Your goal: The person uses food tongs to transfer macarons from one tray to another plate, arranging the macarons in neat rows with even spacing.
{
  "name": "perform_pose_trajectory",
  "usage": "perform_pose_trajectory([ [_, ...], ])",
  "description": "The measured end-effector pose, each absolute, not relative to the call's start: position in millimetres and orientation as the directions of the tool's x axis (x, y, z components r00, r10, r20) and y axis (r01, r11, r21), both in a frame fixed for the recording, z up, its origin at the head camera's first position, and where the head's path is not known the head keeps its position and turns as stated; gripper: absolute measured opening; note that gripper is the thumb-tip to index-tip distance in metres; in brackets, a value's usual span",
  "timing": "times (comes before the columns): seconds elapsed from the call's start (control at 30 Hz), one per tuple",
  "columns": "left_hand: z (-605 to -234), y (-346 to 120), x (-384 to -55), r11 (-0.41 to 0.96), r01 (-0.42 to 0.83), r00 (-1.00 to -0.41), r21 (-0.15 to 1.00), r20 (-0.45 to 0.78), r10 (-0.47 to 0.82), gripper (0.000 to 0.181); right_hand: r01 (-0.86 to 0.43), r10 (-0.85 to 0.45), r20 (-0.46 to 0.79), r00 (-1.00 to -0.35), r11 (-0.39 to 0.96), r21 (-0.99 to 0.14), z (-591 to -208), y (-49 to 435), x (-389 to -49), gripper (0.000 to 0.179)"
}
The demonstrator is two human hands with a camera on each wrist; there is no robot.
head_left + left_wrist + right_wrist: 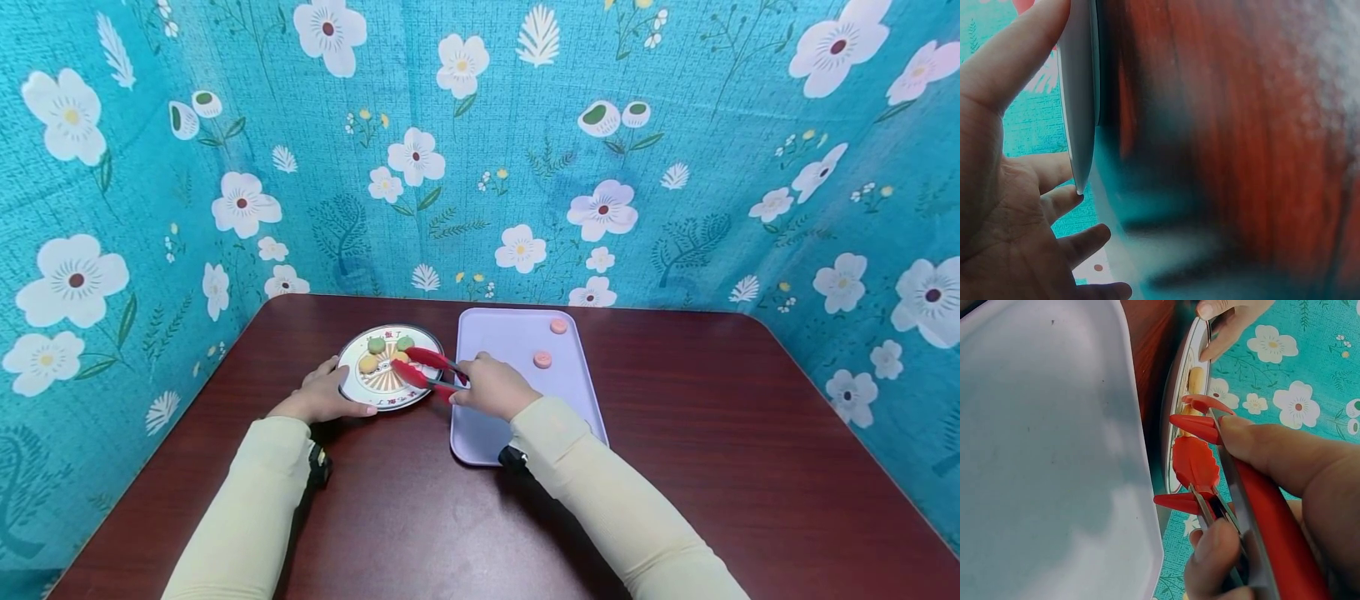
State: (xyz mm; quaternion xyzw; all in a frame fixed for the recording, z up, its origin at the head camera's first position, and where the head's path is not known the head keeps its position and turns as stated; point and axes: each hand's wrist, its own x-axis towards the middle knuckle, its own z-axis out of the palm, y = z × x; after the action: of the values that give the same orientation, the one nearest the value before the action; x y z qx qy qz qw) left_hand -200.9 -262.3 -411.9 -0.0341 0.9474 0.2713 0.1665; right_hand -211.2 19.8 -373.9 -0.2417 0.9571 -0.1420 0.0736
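Note:
My left hand (322,394) holds the rim of a round patterned plate (352,390), its thumb along the near edge and its fingers at the left side. On the plate lie green (376,345) and yellow (367,364) macaron-like rounds. My right hand (495,385) grips red-tipped tongs (442,375) that reach over the plate from the right. Their red heads (1196,461) stand apart around a yellow round (401,357); whether they touch it I cannot tell. In the left wrist view the thumb and index finger touch the plate's edge (1077,125), the other fingers spread below.
A lilac tray (480,433) lies right of the plate, under my right hand. Two pink rounds (542,359) sit on its right half. Both rest on a dark wooden table (712,417), with a blue floral cloth (480,125) hanging behind and at the sides.

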Motion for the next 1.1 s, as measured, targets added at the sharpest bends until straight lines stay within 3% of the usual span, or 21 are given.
perform_pose_trajectory([
  [1.1, -412.0, -261.0, -198.9, 0.848, -0.152, -0.943, 0.507, -0.333, 0.030, 0.110, -0.414, -0.464, -0.124, -0.877, 0.861, -0.295, -372.0, 15.8, -211.1, 0.030],
])
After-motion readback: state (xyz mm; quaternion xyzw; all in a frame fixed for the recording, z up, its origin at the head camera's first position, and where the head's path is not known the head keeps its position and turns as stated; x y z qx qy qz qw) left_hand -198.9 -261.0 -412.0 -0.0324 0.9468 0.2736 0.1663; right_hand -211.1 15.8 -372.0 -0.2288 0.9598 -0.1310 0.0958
